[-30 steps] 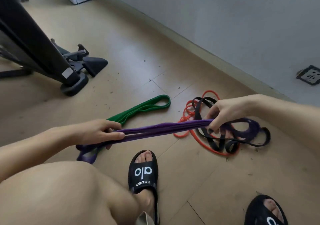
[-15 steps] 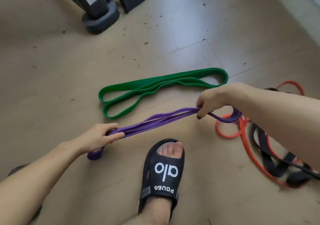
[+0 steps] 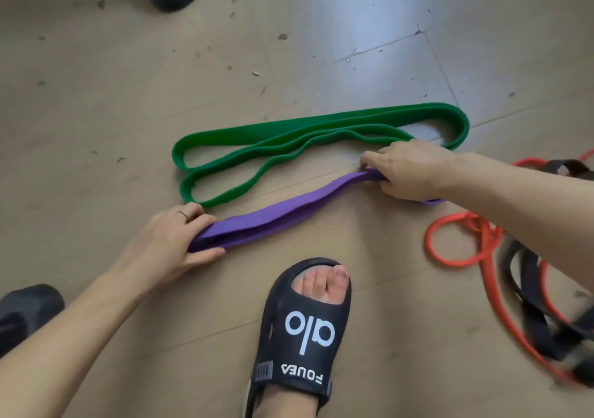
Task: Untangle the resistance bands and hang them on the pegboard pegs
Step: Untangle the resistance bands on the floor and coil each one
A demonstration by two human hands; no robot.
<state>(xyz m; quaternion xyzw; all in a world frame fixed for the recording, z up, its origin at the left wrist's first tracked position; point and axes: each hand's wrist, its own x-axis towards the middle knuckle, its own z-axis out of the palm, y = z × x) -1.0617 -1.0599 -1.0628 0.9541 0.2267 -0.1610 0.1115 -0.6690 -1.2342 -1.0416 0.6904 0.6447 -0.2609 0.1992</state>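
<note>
Purple band now down near the floor — ends hidden inside both gripping hands.

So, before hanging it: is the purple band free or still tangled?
Free: the purple band lies folded flat between left hand and right hand, apart from the orange-black tangle.

The flat purple rubber band looks matt and smooth, as does the wide green rubber band beyond it. To the right, the thin orange rubber band has a slight sheen. The beige wood-look floor is smooth, glossy at far right, flecked with grit. The black moulded foam slipper is matt
</note>
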